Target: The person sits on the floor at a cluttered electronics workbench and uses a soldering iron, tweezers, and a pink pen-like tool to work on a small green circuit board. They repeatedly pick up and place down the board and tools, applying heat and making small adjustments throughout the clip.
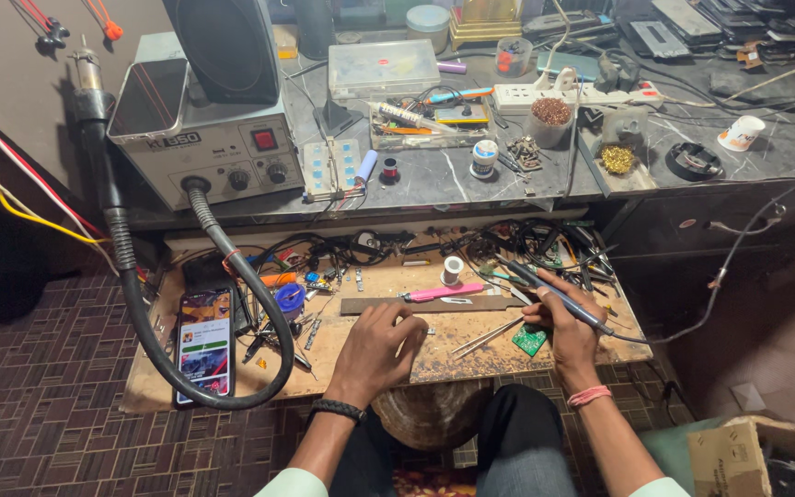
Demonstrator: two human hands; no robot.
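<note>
Seen from above, a person sits at a low wooden board (471,364) crowded with repair tools. The right hand (568,327) grips one dark soldering iron (558,296) like a pen, fingers closed around its handle, tip pointing up and left; its cable trails off to the right. Just below that hand's fingers, close to the board's near edge, lies one small green circuit board (530,340), beside a pair of metal tweezers (488,338). The left hand (381,342) rests on the wood with fingers curled down; whether it pinches some small part cannot be told from here. Between the two hands a bare patch of wood gives the only open room. Just beyond the hands lie one pink-handled tool (442,293) and one small white spool (453,270). Left of the left hand, one lit phone (204,345) lies flat, ringed by a thick black hose (232,267) running from a grey rework station (204,129) on the marble shelf behind. Patterned floor surrounds the board.
</note>
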